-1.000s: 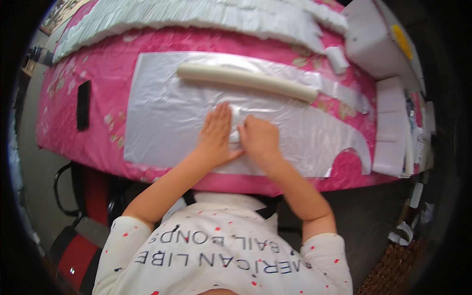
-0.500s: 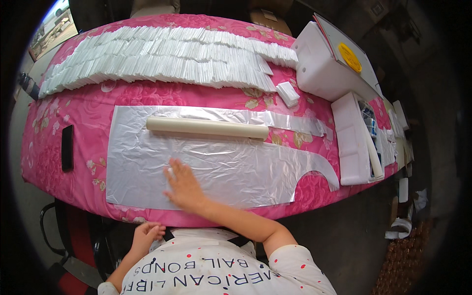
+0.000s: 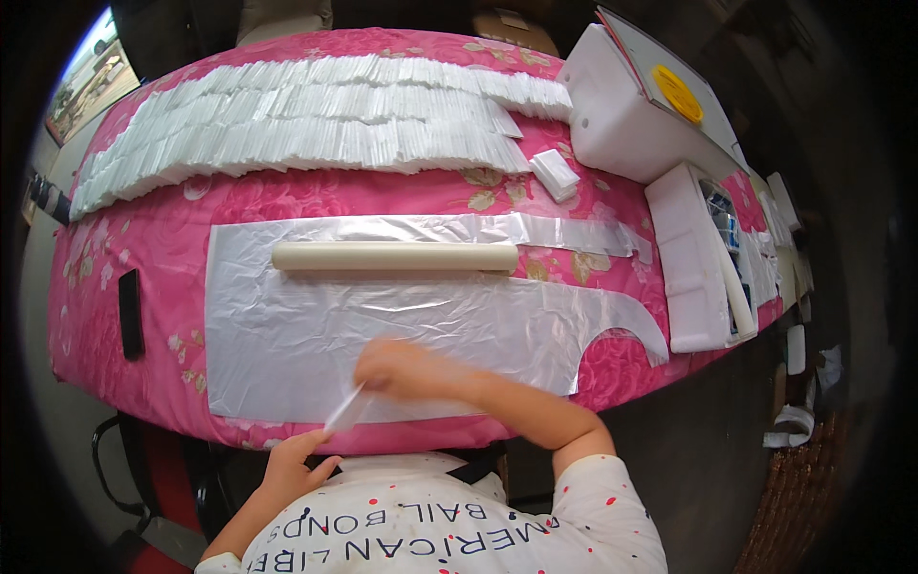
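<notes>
A thin, shiny white plastic sheet (image 3: 430, 325), cut like an apron with a curved notch and a long strip at its right end, lies flat before me. Across its far part rests a cream-coloured roll (image 3: 402, 256). My right hand (image 3: 397, 368), blurred, is closed over the sheet's near part and pinches a narrow white strip (image 3: 346, 409), whose material I cannot make out. The strip slants down toward my left hand (image 3: 295, 466) at the table's near edge. That hand has its thumb and fingers apart, with its fingertips by the strip's lower end.
Rows of folded white packets (image 3: 316, 110) line the table's far side, and a small stack (image 3: 555, 175) lies apart from them. A black phone (image 3: 131, 314) is at the left. White foam boxes (image 3: 622, 105) stand at the right; the nearer open box (image 3: 684, 258) holds several items.
My right hand has lifted off the sheet, closed, and come nearer my left hand. A white strip now shows between the hands. The left hand has opened its fingers toward it.
</notes>
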Demonstrator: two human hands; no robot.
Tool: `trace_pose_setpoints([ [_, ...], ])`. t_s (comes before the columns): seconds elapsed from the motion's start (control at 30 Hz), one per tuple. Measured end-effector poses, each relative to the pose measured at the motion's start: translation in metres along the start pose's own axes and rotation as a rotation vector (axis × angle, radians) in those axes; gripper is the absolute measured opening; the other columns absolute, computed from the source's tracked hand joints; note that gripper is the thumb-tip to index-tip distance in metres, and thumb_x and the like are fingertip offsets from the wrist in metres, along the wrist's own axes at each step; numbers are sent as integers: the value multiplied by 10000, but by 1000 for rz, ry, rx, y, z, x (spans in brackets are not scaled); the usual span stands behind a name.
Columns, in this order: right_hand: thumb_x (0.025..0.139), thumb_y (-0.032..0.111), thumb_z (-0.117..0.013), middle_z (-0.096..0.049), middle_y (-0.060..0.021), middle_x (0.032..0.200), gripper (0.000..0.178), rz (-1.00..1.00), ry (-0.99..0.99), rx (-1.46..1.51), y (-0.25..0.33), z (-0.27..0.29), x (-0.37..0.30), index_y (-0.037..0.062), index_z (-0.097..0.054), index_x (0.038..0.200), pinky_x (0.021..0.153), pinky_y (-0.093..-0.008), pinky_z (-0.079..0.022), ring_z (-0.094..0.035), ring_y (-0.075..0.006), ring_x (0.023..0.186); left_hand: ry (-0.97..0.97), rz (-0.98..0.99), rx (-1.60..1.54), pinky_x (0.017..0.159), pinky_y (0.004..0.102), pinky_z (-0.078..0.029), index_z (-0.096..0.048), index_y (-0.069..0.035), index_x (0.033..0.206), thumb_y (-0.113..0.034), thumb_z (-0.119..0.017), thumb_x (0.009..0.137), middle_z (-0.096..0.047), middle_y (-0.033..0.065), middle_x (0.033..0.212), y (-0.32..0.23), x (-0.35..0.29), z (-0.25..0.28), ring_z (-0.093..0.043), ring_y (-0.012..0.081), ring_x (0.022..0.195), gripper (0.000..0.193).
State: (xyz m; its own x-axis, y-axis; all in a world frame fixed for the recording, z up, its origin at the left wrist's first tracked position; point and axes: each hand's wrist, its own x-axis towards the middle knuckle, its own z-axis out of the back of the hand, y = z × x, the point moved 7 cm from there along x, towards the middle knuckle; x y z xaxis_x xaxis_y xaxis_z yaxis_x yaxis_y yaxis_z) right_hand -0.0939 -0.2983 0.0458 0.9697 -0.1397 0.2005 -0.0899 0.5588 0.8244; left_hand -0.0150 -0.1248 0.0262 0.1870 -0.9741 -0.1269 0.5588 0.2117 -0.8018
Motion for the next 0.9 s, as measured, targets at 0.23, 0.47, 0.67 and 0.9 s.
trace_pose_setpoints([
  [0.23, 822, 53, -620, -650, -41, 902, 193, -486, -1010, 115, -147, 313, -122, 3, -631, 1009, 715, -226, -473, -590, -92, 780, 2, 155, -113, 787, 314, -491, -600, -19, 1094, -67, -675, 732, -649, 149, 991, 6, 21, -6, -637, 239, 890, 373],
  [0.47, 801, 180, -633, -644, -111, 1011, 347, -843, -888, -436, -250, 384, -167, 12, -599, 1103, 824, -328, -456, -607, -216, 894, 65, 235, -201, 781, 311, -493, -600, -21, 1096, -48, -653, 745, -646, 146, 1007, 10, 40, -16, -638, 224, 879, 355],
  [0.67, 726, 202, -658, -595, -162, 1042, 349, -514, -1026, -1033, -185, 348, -124, 38, -619, 1031, 931, -411, -369, -516, -320, 1022, 50, 247, -157, 781, 310, -492, -598, -23, 1094, -54, -639, 762, -643, 136, 1017, 6, 39, -7, -633, 224, 891, 336],
  [0.9, 772, 223, -644, -578, -137, 1114, 358, -243, -409, -729, -99, 168, -45, 49, -597, 1081, 916, -386, -395, -499, -310, 1069, 130, -61, 1, 798, 341, -478, -562, -43, 1136, -96, -638, 774, -620, 151, 1037, -22, 65, -17, -602, 303, 923, 373],
])
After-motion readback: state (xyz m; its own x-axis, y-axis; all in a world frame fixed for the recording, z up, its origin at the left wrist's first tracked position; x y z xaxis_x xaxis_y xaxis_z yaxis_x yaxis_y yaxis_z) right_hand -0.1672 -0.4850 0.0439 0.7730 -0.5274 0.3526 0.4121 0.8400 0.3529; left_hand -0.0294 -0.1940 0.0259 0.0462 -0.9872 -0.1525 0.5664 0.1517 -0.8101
